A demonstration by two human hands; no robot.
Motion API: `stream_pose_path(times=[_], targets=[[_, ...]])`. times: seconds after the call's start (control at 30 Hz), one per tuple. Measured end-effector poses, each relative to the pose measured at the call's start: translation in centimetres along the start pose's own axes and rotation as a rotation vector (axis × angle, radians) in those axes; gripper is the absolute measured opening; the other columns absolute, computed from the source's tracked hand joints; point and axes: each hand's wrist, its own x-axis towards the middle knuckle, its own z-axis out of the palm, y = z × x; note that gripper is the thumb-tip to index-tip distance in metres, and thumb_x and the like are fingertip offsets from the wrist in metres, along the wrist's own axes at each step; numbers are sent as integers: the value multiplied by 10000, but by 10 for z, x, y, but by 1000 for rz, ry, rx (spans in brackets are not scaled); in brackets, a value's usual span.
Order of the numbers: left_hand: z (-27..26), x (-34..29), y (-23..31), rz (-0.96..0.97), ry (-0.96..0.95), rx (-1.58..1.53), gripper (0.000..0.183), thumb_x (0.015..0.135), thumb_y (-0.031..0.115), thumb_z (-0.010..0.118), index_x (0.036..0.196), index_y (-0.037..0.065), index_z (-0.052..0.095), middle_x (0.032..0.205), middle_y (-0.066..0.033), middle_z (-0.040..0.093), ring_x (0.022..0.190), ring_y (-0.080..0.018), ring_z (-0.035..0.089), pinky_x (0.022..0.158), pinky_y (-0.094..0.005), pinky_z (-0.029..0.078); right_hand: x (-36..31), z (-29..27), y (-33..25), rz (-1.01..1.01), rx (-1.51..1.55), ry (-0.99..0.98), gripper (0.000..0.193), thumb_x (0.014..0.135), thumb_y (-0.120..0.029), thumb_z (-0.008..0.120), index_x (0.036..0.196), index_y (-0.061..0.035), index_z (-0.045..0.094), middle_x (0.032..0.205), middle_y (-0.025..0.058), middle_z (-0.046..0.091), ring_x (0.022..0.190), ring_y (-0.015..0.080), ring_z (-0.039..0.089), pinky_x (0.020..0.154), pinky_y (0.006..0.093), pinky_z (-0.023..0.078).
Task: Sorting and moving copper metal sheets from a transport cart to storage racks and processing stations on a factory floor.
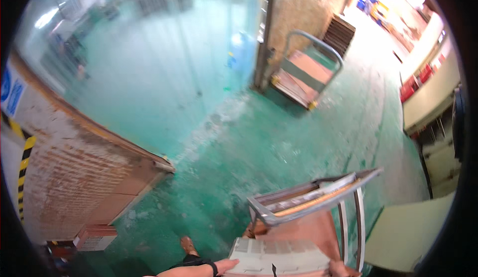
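Note:
A pale grey-white flat panel or stack (279,257), with rows of fine markings on its top, lies low in front of me at the lower edge of the view. My left hand (227,266) is closed on its left edge, a dark band round the wrist. At the right edge my right hand (343,270) grips the same panel; its fingers are partly hidden. Just beyond stands a grey metal frame rack (318,197) with slim bars, and a copper-coloured sheet (303,232) shows between it and the panel.
A flat trolley (303,77) with a curved handle stands farther off by the wall. On the left are a see-through strip curtain (149,68) and a worn wall (74,172), with stacked boards (94,238) at its foot. Pale green cabinets (413,232) line the right.

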Motion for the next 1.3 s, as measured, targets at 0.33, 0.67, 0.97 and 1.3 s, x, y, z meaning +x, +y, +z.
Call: stream_pose_path(times=[0.33, 0.67, 0.97, 1.3], targets=[[-206, -113, -178, 244, 196, -79, 488, 968, 362, 516, 1255, -32, 551, 1201, -145, 616, 1110, -261, 556, 952, -376, 431, -62, 203, -191, -25, 436, -107, 315, 942, -272, 491, 928, 26, 591, 712, 111, 576, 510, 220, 524, 411, 362, 413], [-346, -117, -439, 284, 345, -528, 672, 916, 575, 478, 1371, 80, 472, 1312, -205, 541, 1010, -258, 608, 752, -424, 511, -142, 371, -468, -163, -196, -277, 279, 919, -257, 454, 927, 2, 559, 608, 126, 534, 524, 309, 582, 428, 435, 465], [-394, -202, -577, 511, 270, -1265, 491, 959, 416, 519, 1250, 21, 528, 1107, -125, 638, 888, -194, 644, 746, -335, 535, -192, 582, -658, -1335, -1905, -91, 529, 607, -236, 851, 985, -25, 546, 779, 141, 691, 721, 274, 701, 561, 360, 539], [-537, -223, -779, 292, 283, -1326, 517, 923, 439, 572, 1227, 20, 560, 1122, -86, 652, 896, -167, 647, 769, -348, 524, -297, 821, -702, -1580, -1857, -281, 405, 628, -258, 809, 908, -62, 591, 757, 107, 673, 754, 267, 690, 665, 389, 527]])
